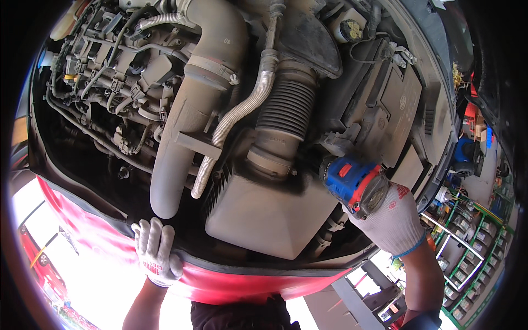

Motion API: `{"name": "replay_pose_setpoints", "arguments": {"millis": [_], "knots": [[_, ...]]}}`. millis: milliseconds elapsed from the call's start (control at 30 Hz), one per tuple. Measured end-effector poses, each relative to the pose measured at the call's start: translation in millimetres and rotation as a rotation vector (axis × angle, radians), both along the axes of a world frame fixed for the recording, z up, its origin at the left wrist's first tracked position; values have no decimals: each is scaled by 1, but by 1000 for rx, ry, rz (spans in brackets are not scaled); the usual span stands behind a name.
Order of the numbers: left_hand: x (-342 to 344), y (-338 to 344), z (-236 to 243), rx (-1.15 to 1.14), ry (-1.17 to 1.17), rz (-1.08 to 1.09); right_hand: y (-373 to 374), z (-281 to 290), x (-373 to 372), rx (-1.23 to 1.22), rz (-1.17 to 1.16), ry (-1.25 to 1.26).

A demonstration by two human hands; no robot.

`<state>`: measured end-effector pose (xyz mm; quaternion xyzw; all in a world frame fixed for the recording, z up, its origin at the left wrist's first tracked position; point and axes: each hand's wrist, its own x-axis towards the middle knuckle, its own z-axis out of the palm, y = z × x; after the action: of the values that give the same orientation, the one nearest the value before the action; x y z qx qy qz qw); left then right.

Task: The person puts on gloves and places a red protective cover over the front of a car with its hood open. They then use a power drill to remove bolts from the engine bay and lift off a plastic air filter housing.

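My right hand (388,223), in a white knit glove with a blue cuff, is closed round a blue and red cordless drill (355,181). The drill's front end points left and away, toward the gap between the air filter box (275,214) and the battery (393,104); its tip is hidden. My left hand (155,250), gloved too, lies on the black edge of the engine bay with its fingers stretched out. Those fingertips are just below the lower end of a thick dusty air pipe (173,181). Nothing shows in that hand.
A ribbed intake hose (283,110) joins the filter box, and a thin corrugated hose (242,113) runs beside it. The dusty engine (126,77) fills the left. A red cover (220,283) hangs over the front edge. Green-framed parts racks (478,247) stand at the right.
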<state>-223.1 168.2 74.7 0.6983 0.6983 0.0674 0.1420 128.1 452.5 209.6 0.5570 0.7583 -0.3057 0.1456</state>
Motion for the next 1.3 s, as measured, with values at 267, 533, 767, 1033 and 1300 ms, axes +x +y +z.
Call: {"name": "replay_pose_setpoints", "arguments": {"millis": [267, 533, 767, 1033, 1300], "knots": [[3, 29, 10, 73, -67, -4, 0, 10, -4, 0, -28, -29], [2, 27, 17, -41, -135, 57, 1, 14, -11, -5, -12, -54], [0, 31, 18, 23, -149, 38, 0, 20, -15, -54, -107, -16], [-3, 41, 23, 132, -155, -7, -5, 22, -23, 5, -88, -71], [0, 35, 28, 117, -192, 28, -14, 43, -19, 93, -133, -28]]}}
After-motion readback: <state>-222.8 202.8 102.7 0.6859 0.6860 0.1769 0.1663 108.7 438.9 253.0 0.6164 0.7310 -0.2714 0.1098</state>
